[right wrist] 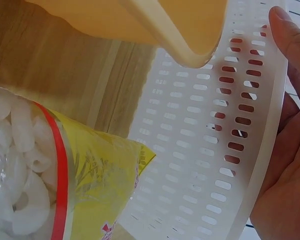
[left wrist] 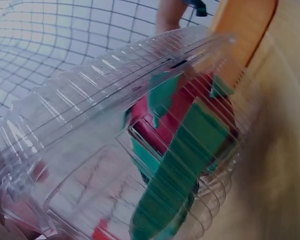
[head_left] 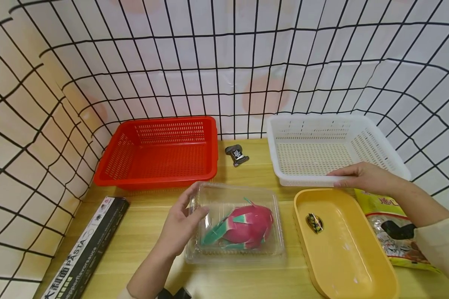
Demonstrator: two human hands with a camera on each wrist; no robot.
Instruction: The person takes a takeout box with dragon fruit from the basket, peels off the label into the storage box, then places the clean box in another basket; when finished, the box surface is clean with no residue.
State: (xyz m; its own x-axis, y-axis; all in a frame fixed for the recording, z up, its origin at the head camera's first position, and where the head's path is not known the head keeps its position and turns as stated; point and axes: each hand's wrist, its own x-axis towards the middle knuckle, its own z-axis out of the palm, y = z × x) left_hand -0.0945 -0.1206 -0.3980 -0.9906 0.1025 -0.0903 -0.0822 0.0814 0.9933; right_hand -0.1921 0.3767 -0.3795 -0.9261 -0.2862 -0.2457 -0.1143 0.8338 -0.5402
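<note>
My left hand (head_left: 185,222) grips the left end of a clear plastic clamshell box (head_left: 224,257), its thumb on the lid. Inside the box lies a pink dragon fruit (head_left: 248,226) with green scales, also seen through the plastic in the left wrist view. Over at the white perforated basket (head_left: 293,180), my right hand (head_left: 370,178) pinches the front rim. Its fingers (right wrist: 242,107) show through the holes of that basket wall in the right wrist view.
A red basket (head_left: 161,164) stands back left, a small dark-wrapped item (head_left: 237,155) between the baskets. A yellow tray (head_left: 344,253) holds a small gold-and-black packet (head_left: 314,223). A yellow-topped food bag (head_left: 389,224) lies right, a pasta box (head_left: 90,249) left. Black wire mesh (head_left: 233,66) surrounds the table.
</note>
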